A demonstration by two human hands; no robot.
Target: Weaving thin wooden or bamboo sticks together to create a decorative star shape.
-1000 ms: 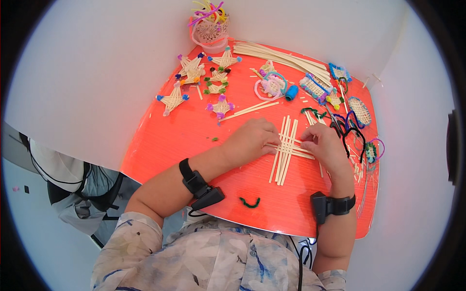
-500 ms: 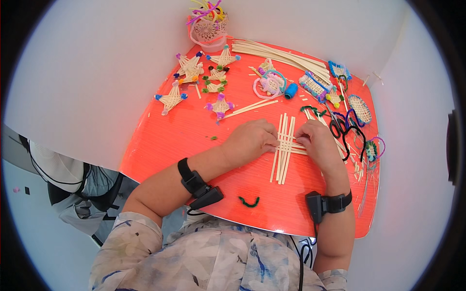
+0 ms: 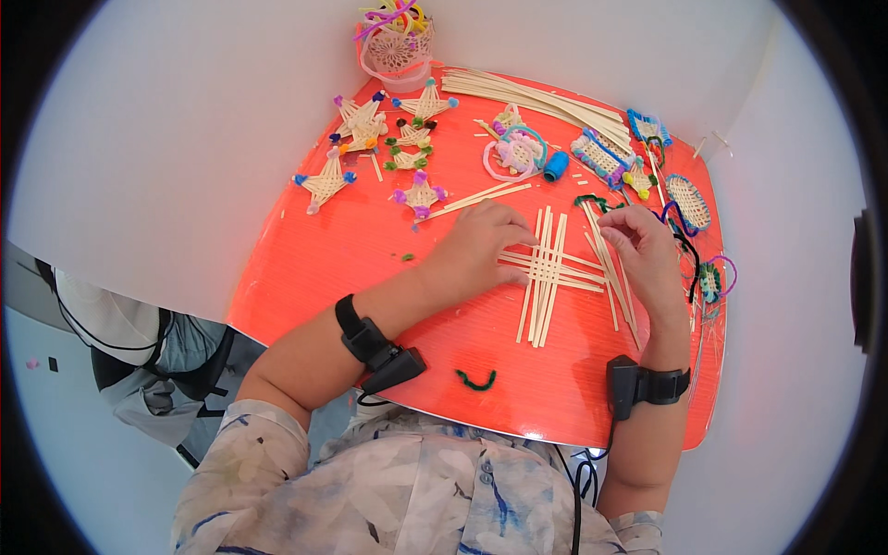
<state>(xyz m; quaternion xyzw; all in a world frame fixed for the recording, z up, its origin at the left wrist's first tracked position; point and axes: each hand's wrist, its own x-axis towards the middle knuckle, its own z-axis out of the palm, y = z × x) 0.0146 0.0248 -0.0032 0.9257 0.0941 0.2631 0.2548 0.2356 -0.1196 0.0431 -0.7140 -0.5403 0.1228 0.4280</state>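
Note:
A cross of flat pale wooden strips, woven over and under at its middle (image 3: pixel 547 266), lies on the red table. At its left arm is my left hand (image 3: pixel 470 252), with thumb and fingers apart around the ends of the crosswise strips. My right hand (image 3: pixel 646 254) has come off the weave and hovers over loose strips (image 3: pixel 611 277) just to the right. Its fingers are bent and parted from the thumb, with nothing visible between them. Strips pass partly beneath this hand, so some of them are hidden.
Woven stars (image 3: pixel 326 182) with coloured tips stand at the left back. A pink basket (image 3: pixel 398 60) holds pipe cleaners. Behind lie a strip bundle (image 3: pixel 541 100), a blue spool (image 3: pixel 556 166) and an oval weave (image 3: pixel 687 203). A green pipe cleaner piece (image 3: pixel 475 380) rests near the front edge.
My right hand has let go of the weave's right side and moved right, over the loose strips. The left hand has shifted slightly left and its fingers have spread.

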